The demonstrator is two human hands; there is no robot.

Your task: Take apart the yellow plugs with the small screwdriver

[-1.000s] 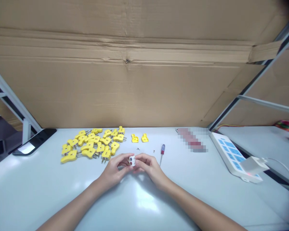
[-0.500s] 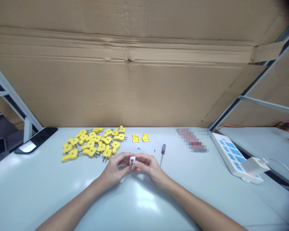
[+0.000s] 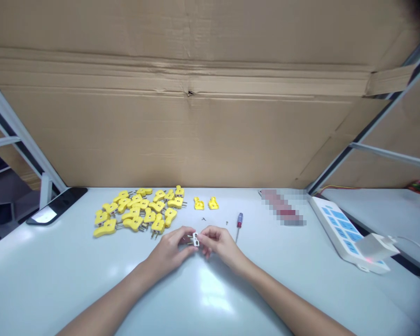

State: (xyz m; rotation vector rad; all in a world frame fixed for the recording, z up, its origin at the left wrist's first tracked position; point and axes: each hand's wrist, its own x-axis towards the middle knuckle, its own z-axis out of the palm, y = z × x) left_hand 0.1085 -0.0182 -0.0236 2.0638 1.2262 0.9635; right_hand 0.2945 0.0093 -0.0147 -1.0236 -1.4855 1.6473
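The fingers of the left hand [image 3: 170, 249] and right hand [image 3: 222, 242] clamp a small white plastic block with metal prongs [image 3: 196, 239] over the bench [image 3: 161, 298]; a light edge grip should steady it without covering its holes. Beyond it lie two yellow plastic shell halves [image 3: 213, 203].

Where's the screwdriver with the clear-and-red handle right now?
Head view: the screwdriver with the clear-and-red handle lies on the pale table, just beyond the right hand.
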